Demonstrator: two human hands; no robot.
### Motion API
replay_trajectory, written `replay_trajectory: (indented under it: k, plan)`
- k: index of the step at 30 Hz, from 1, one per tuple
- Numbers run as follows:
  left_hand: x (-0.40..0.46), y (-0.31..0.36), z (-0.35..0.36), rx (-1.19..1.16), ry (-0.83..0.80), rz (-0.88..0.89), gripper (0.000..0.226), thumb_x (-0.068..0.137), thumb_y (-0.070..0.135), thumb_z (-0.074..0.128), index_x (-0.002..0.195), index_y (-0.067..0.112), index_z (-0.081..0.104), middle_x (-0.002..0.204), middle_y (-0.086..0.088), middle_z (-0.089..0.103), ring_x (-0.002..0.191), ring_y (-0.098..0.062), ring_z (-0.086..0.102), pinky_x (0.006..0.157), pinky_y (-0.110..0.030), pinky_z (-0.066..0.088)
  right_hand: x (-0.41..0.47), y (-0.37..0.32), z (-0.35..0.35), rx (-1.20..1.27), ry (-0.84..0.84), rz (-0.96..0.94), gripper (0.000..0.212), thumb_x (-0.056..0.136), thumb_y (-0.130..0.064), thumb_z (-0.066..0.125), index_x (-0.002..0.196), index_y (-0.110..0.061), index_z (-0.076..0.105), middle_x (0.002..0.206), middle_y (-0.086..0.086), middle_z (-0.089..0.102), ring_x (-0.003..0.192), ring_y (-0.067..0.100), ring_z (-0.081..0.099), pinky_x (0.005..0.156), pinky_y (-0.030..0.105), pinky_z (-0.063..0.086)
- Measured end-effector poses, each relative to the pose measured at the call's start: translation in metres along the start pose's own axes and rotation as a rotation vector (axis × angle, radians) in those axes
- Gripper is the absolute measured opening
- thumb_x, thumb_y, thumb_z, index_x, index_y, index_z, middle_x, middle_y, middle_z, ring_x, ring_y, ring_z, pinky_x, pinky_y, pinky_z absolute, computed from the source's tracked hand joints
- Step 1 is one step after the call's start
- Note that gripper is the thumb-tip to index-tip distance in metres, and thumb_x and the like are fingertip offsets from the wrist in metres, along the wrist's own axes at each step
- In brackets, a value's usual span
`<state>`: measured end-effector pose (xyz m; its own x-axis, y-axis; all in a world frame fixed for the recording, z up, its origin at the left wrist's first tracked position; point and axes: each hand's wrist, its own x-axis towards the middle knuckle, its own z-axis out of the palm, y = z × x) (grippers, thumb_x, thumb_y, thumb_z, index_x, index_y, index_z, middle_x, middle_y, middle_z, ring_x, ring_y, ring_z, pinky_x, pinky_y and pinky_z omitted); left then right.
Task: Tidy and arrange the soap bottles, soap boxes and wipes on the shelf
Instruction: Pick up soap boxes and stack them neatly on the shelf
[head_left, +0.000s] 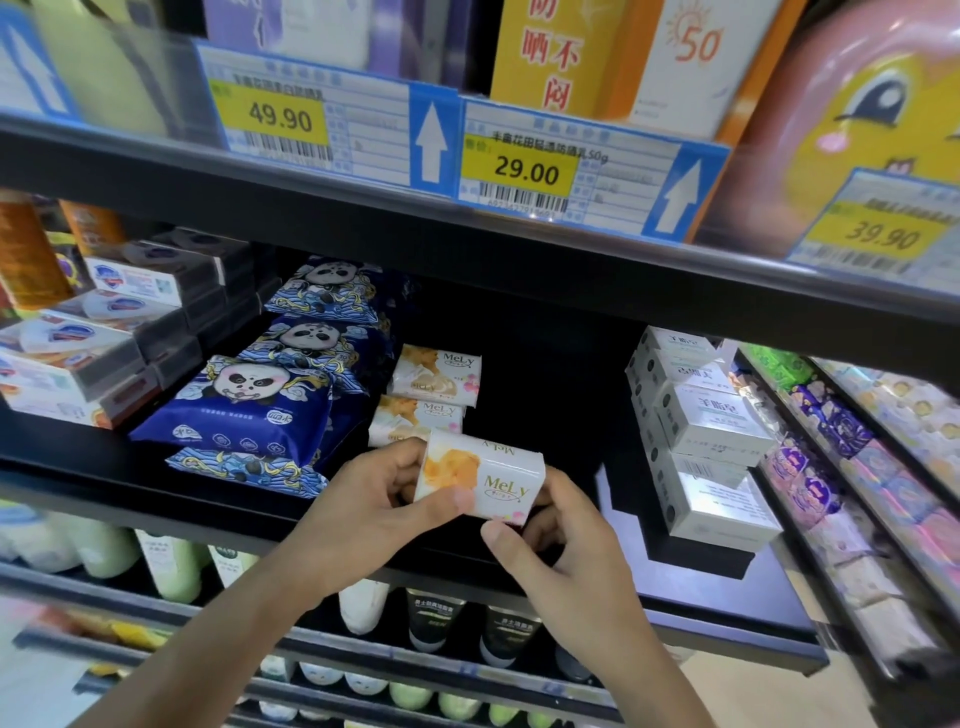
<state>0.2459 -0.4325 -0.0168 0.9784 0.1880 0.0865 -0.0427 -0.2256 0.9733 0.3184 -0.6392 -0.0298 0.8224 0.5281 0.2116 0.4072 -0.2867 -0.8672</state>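
- MeLy soap pack (480, 475): centre of frame, held at the front edge of the black shelf (545, 374), just in front of two matching MeLy packs (423, 397).
- Left hand (374, 499): fingers curled round the pack's left end, thumb on its front face.
- Right hand (550, 540): pinches the pack's lower right corner.
- Blue panda wipes (249, 405): stacked left of centre.
- White soap boxes (701, 436): stacked at right.
- Price tags (524, 171): upper frame.

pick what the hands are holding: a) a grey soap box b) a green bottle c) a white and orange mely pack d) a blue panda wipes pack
c, the left hand and right hand both grip the white and orange MeLy pack in front of the shelf.
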Motion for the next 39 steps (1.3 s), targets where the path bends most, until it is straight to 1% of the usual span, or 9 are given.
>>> replay_trajectory:
  k: [4,9,12,15,20,26,30,34,39]
  plan:
    - [0.0,0.0,0.001,-0.003,0.002,-0.002,0.032,0.084,0.04,0.076,0.112,0.024,0.074,0.107,0.012,0.08,0.102,-0.005,0.074,0.088,-0.015,0.052,-0.001,0.002,0.001,0.013,0.02,0.009,0.074,0.088,-0.031,0.081,0.144,-0.057,0.04,0.096,-0.011,0.066,0.082,0.014,0.062,0.077,0.022,0.053]
    - [0.001,0.0,0.003,-0.023,0.002,-0.006,0.027,0.083,0.042,0.076,0.106,0.028,0.078,0.098,0.008,0.081,0.092,-0.007,0.076,0.08,-0.016,0.053,-0.003,0.003,0.002,0.001,0.035,-0.033,0.096,0.084,-0.026,0.086,0.145,-0.068,0.024,0.104,-0.013,0.065,0.088,0.016,0.063,0.083,0.029,0.056]
    - [0.002,-0.005,0.002,0.0,0.023,-0.006,0.021,0.084,0.051,0.073,0.097,0.035,0.079,0.089,0.002,0.08,0.084,-0.014,0.075,0.077,-0.025,0.055,-0.004,0.004,0.005,-0.005,0.065,-0.077,0.093,0.083,-0.021,0.087,0.139,-0.067,0.028,0.115,-0.022,0.058,0.093,0.014,0.064,0.081,0.022,0.054]
    - [0.002,-0.006,0.003,0.028,0.045,-0.006,0.017,0.086,0.055,0.07,0.089,0.041,0.077,0.079,-0.002,0.077,0.077,-0.015,0.073,0.08,-0.037,0.057,-0.002,0.007,0.005,-0.091,0.103,-0.178,0.082,0.083,-0.018,0.087,0.139,-0.054,0.038,0.131,-0.023,0.045,0.099,0.013,0.061,0.08,0.016,0.051]
    - [0.003,-0.005,0.005,0.033,0.099,-0.001,0.026,0.085,0.06,0.067,0.082,0.036,0.077,0.069,-0.003,0.072,0.067,-0.011,0.066,0.075,-0.03,0.052,0.002,0.005,0.005,-0.112,0.071,-0.232,0.072,0.084,-0.016,0.086,0.14,-0.04,0.048,0.136,-0.021,0.038,0.107,0.011,0.058,0.082,0.013,0.048]
    - [0.004,-0.005,0.001,0.033,0.143,-0.013,0.065,0.08,0.081,0.058,0.078,0.019,0.074,0.064,-0.005,0.069,0.064,-0.011,0.064,0.068,-0.019,0.049,0.012,0.007,-0.001,-0.098,0.015,-0.214,0.065,0.088,-0.022,0.083,0.143,-0.039,0.051,0.133,-0.024,0.047,0.108,0.012,0.06,0.085,0.017,0.05]
    - [0.002,-0.002,0.003,-0.002,0.178,0.001,0.062,0.086,0.075,0.05,0.07,0.019,0.073,0.062,-0.01,0.069,0.062,-0.016,0.064,0.071,-0.024,0.053,0.028,0.006,-0.007,-0.052,0.044,-0.201,0.062,0.089,-0.021,0.082,0.141,-0.04,0.054,0.129,-0.021,0.052,0.101,0.015,0.064,0.081,0.027,0.055]
    - [-0.001,-0.003,0.003,0.054,0.177,0.016,0.05,0.091,0.059,0.055,0.068,0.018,0.072,0.057,-0.008,0.065,0.059,-0.02,0.062,0.076,-0.043,0.051,0.055,-0.005,-0.011,-0.104,0.05,-0.189,0.062,0.089,-0.026,0.081,0.143,-0.037,0.054,0.127,-0.016,0.053,0.094,0.008,0.062,0.076,0.016,0.05]
    - [-0.002,-0.004,0.001,0.09,0.144,0.009,0.041,0.102,0.033,0.062,0.065,0.017,0.07,0.052,-0.006,0.061,0.054,-0.019,0.054,0.064,-0.031,0.046,0.09,-0.019,0.001,-0.234,-0.006,-0.261,0.06,0.09,-0.031,0.08,0.144,-0.034,0.054,0.13,-0.014,0.051,0.088,0.004,0.061,0.073,0.012,0.048]
